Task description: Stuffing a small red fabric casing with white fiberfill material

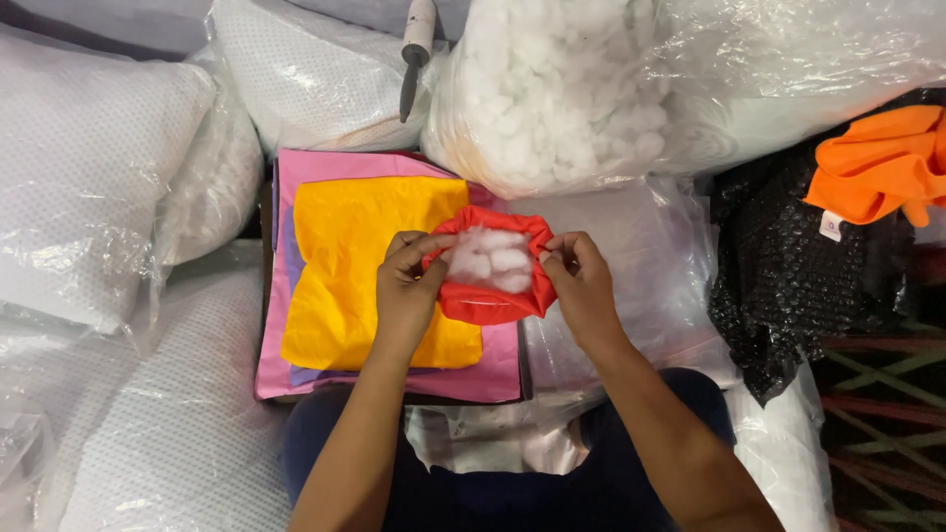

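Two hands [409, 286] [581, 281] stretch red cover [490, 300] beside clear stuffing bag [552, 89]

A clear bag [552, 89] of white stuffing stands at top centre. Plastic-wrapped white pillows [79, 167] lie left. A small white label [831, 226] hangs off the orange cloth [877, 163], right.

Packed w/ plastic-wrapped white pillows [89, 167] left & top, clear bag of white stuffing [552, 89] top centre. Black bubble wrap [788, 266] right, orange cloth [877, 163] on it. Red-green lattice flooring [887, 424] btm right. Even, bright light.
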